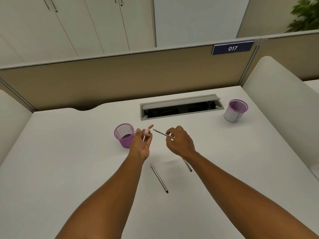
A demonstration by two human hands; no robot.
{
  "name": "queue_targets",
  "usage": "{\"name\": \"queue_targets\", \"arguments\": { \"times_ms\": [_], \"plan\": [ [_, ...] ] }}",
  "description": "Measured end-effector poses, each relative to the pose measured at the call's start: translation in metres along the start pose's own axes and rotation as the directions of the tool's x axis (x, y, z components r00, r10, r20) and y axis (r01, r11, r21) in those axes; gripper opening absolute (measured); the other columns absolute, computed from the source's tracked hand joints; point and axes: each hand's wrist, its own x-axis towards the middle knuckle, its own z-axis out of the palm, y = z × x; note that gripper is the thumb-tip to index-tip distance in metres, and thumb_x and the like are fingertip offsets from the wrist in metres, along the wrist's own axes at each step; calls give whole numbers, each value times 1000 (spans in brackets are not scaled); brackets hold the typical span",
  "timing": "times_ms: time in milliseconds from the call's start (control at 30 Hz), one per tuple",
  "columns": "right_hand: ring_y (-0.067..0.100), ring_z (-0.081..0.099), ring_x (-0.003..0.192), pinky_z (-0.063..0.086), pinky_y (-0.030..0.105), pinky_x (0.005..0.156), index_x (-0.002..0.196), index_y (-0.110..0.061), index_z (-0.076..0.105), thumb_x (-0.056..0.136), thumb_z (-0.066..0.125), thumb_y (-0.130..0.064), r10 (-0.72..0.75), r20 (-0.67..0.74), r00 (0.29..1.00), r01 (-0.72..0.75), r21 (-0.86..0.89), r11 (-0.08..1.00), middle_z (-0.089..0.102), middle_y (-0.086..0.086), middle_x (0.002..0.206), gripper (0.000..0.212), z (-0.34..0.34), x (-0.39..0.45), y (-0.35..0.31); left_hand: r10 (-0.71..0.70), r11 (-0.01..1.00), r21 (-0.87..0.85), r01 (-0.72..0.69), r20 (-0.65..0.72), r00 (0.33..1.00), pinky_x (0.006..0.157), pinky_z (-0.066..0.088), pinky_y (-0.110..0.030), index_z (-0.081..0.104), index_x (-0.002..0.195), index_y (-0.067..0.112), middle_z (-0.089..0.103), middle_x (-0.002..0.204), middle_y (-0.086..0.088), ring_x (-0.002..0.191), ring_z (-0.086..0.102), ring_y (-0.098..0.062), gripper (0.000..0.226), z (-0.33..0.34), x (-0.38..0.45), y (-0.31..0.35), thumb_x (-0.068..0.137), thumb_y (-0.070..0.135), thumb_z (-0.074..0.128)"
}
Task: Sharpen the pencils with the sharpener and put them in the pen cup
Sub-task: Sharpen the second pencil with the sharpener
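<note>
My left hand point(142, 144) pinches a small pink rabbit-shaped sharpener point(147, 131) just right of a purple mesh pen cup point(124, 137). My right hand point(179, 142) grips a pencil point(161, 133) whose sharpened tip points left toward the sharpener, a short gap apart. A second pencil point(158, 178) lies loose on the white desk point(69, 169) between my forearms. A third pencil point(188, 166) lies partly hidden under my right wrist.
A second cup point(235, 111) with a purple rim and white wrap stands at the back right. An open cable tray point(180, 107) is set in the desk behind my hands. A beige partition point(120, 80) closes the back; white side panels flank the desk.
</note>
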Motion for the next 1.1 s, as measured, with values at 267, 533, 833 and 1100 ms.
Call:
{"name": "queue_targets", "arguments": {
  "times_ms": [267, 533, 833, 1100],
  "plan": [
    [18, 60, 83, 49, 23, 70, 113, -20, 63, 90, 57, -26, -106, -1, 994, 106, -88, 990, 56, 1, 110, 25, -15, 1, -14, 32, 997, 66, -34, 31, 999, 100, 49, -42, 47, 125, 7, 62, 124, -20, 86, 68, -23, 32, 16, -13, 5, 98, 23, 54],
    [18, 58, 80, 44, 22, 68, 116, -14, 65, 96, 55, -23, -190, -12, 982, 188, -109, 976, 55, 3, 109, 24, -23, 8, -22, 6, 992, 126, -19, 99, 995, 90, 52, -44, 58, 120, 8, 64, 118, -20, 95, 68, -28, 31, 24, -21, 9, 95, 28, 57],
    [20, 62, 72, 52, 29, 59, 103, -13, 68, 92, 60, -27, -380, -198, 904, 341, -205, 918, 65, 2, 93, 19, -42, 16, -15, -26, 988, 157, 4, 140, 990, 98, 51, -37, 58, 120, 8, 65, 117, -19, 112, 64, -28, 31, 43, -26, 23, 96, 28, 55],
    [17, 43, 49, 20, 21, 44, 70, -13, 62, 91, 58, -23, -487, -305, 818, 340, -427, 838, 54, 0, 60, 23, -60, 18, -25, -7, 989, 145, -22, 196, 981, 77, 60, -34, 60, 109, 3, 68, 107, -18, 100, 69, -27, 27, 63, -26, 29, 96, 27, 55]
  ]
}}
